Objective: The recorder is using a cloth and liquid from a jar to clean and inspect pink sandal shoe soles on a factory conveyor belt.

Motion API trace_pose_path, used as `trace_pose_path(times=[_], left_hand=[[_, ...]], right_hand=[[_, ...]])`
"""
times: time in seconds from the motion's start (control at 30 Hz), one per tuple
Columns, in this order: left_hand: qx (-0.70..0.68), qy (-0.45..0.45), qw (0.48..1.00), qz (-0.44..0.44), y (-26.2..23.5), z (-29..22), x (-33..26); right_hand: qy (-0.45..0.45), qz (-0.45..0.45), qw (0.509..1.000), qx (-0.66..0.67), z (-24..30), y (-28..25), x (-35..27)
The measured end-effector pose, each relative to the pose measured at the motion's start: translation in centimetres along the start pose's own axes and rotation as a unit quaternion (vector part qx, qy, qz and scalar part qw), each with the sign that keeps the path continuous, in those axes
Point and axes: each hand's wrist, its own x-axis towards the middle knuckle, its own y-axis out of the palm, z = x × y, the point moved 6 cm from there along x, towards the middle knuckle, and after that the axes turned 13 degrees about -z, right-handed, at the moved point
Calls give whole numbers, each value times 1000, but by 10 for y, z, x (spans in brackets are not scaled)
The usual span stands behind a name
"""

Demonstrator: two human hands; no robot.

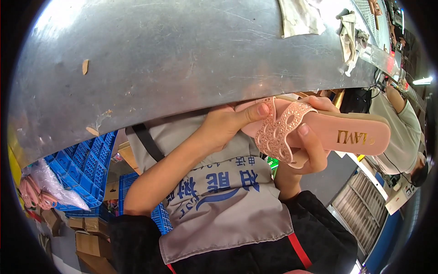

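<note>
A pink slide sandal [328, 129] with a glittery, cut-out strap is held between my two hands just off the near edge of the metal table. Its insole faces up, with gold lettering at the heel end, which points right. My left hand [227, 124] grips the toe end, thumb lying over the front of the strap. Around the middle of the sandal, my right hand [315, 148] is closed, with a finger at the strap's back edge and more fingers over the far side. The sole underneath is hidden.
The metal table [169, 55] carries small tan scraps [85, 66], a pale cloth [301, 18] and a crumpled cloth [347, 36]. Blue crates [86, 166] and cardboard boxes [93, 246] stand at the left. Another person [394, 125] is at the right.
</note>
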Motion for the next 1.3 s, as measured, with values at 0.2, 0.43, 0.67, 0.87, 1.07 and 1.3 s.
trace_pose_path(times=[0.2,0.43,0.67,0.87,1.07,1.3], left_hand=[[-13,-23,998,54,11,-1,-3],[-122,-93,975,163,28,-6,-10],[-118,-164,976,78,18,19,-6],[-57,-126,988,64,18,12,-1],[78,140,987,0,10,-23,-26],[340,381,859,-23,19,-41,-81]], right_hand=[[-76,-5,995,-58,14,12,12],[-231,0,962,-148,29,17,11],[161,9,983,88,10,12,11],[297,-62,936,176,-4,3,4],[206,-48,937,278,-43,-1,8],[149,25,881,449,-28,6,-17]])
